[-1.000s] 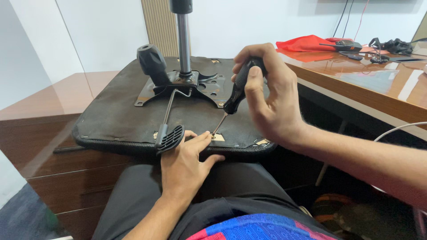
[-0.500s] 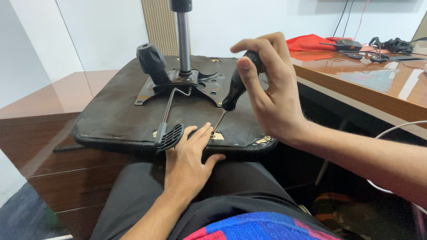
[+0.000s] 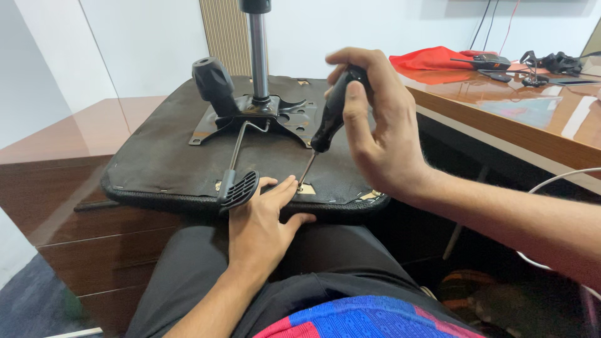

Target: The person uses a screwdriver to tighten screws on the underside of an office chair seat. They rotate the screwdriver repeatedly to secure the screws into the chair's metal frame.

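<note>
An upturned black chair seat (image 3: 156, 163) lies across my lap and a wooden cabinet, its metal mechanism plate (image 3: 256, 119) and gas column (image 3: 256, 50) pointing up. My right hand (image 3: 375, 131) grips the black handle of a screwdriver (image 3: 328, 119); its tip stands in a screw hole near the seat's front edge. My left hand (image 3: 260, 225) rests flat on that front edge, fingertips beside the tip. A black lever paddle (image 3: 239, 188) lies just left of my left hand.
A brown wooden cabinet (image 3: 56, 169) supports the seat on the left. A glossy wooden desk (image 3: 513, 112) runs along the right with a red cloth (image 3: 432, 59), dark gadgets and cables. A white cable (image 3: 551, 181) hangs below it.
My right hand has turned on the screwdriver handle, the fingers regripping from a wrapped hold to a hold from above. The left hand and the seat stay put.
</note>
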